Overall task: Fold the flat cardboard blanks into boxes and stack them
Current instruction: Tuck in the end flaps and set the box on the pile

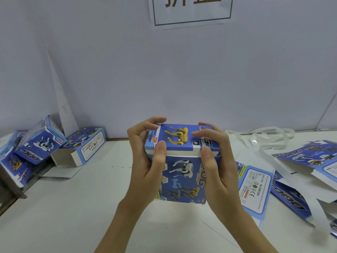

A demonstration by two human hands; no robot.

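Blue toy-dog box held upright above white counter, centre; left hand and right hand curled round its sides, thumbs pressing top flap. Folded boxes piled far left, flat blanks right, white strapping behind. Pale wall, paper sign above.

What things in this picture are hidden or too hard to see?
- Head view: the box has its underside and far face turned away; both hands, left hand and right hand, cover its side edges.
- The wall sign is cut off by the top edge.
- The flat blanks run past the right edge.
- The label print is too small.
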